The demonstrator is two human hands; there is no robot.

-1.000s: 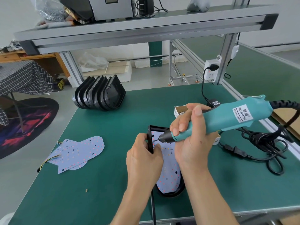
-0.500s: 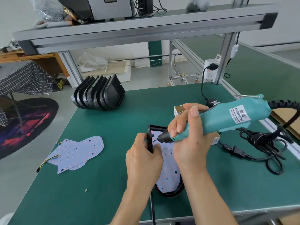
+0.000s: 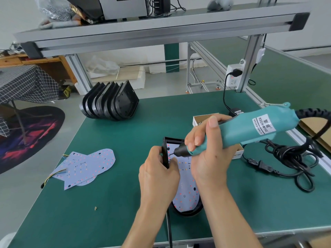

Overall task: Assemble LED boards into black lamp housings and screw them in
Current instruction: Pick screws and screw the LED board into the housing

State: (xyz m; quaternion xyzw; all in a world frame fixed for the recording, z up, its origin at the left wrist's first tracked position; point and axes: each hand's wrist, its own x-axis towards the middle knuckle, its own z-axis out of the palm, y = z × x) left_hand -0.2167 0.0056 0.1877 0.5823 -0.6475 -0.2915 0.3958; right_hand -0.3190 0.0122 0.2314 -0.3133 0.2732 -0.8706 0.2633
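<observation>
Green bench mat (image 3: 125, 203) fills the view, aluminium-profile frame around it, shelf rail (image 3: 161, 31) overhead with a grey box and a plastic bag on top. Right post carries a white power socket (image 3: 232, 76) with a black plug in it.

Black lamp housing (image 3: 186, 213) lies flat on the mat near the front edge, LED board (image 3: 184, 190) seated inside it. Left hand (image 3: 159, 176) grips the housing's left wall — fingers curled over the outside, thumb on the inner side touching the board. Right hand (image 3: 206, 154) is wrapped around the teal electric screwdriver (image 3: 250, 129), fingers curled over the barrel; bit tip sits at the board's upper left corner, tool tilted low with its tail up to the right.

Stack of empty black housings (image 3: 109, 102) stands on edge at the far left of the mat. Spare LED boards (image 3: 86, 167) with yellow wires lie overlapped at the left — well apart from the work. Small screw box (image 3: 202, 119) is just behind the right hand. Coiled black cable (image 3: 290, 158) on the right.

Room: grey floor, dark rug (image 3: 26, 136) with red pattern, checked cloth over a table at left.
</observation>
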